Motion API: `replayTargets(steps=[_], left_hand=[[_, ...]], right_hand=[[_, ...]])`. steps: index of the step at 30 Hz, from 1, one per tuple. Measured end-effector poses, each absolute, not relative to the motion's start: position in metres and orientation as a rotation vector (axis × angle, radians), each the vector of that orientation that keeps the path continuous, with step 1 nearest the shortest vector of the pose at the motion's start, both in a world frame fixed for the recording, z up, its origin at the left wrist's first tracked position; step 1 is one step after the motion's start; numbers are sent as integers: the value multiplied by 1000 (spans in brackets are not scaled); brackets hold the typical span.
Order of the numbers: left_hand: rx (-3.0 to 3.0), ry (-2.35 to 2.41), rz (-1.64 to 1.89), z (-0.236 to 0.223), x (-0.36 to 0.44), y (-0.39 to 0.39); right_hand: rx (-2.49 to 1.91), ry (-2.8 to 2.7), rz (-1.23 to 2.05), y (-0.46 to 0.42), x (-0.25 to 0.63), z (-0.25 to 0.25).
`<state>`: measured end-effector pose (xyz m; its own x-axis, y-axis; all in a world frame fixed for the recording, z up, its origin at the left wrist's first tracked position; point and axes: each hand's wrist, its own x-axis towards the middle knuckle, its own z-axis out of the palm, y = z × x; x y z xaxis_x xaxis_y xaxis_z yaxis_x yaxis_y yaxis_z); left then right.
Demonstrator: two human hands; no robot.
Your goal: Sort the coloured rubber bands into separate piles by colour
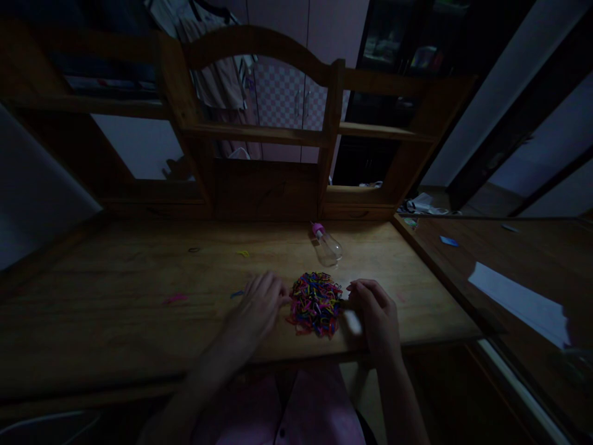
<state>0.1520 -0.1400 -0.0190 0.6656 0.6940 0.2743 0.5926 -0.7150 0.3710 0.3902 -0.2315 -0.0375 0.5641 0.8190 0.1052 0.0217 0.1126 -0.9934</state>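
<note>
A heap of small colourful rubber bands lies on the wooden desk between my two hands. My left hand is at the heap's left side, its fingers bent and smeared by motion, so whether they grip anything cannot be told. Curled at the heap's right edge is my right hand, with thumb and fingers drawn together; what they hold, if anything, is too dark to make out. Left of the heap lie a blue band, a yellow bunch, a pink bunch and a dark band.
Behind the heap, a clear bulb-shaped bottle with a pink cap lies on its side. A wooden shelf unit stands along the desk's back. White paper and a blue card are on the surface at right.
</note>
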Motion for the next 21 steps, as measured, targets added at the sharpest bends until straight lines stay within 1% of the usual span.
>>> replayTargets(steps=[3,6,10,13,16,18,21], left_hand=[[2639,984,594,-10,152,-97],[2645,995,542,-13,166,-60],[2677,1051,501,-19,187,-38],[2677,1024,583,-12,192,-53],[2649,932,652,3,183,-92],[2585,809,579,9,172,-124],[2443,828,493,5,158,-164]], right_hand=[[-1320,-808,703,-231,391,-40],[-1302,-818,696,-231,392,-42],[-1284,-830,697,-231,392,-41],[-1275,-840,699,-231,391,-40],[-1292,-853,683,-231,391,-39],[-1311,-880,661,-231,390,-38],[-1336,-926,625,-232,388,-36]])
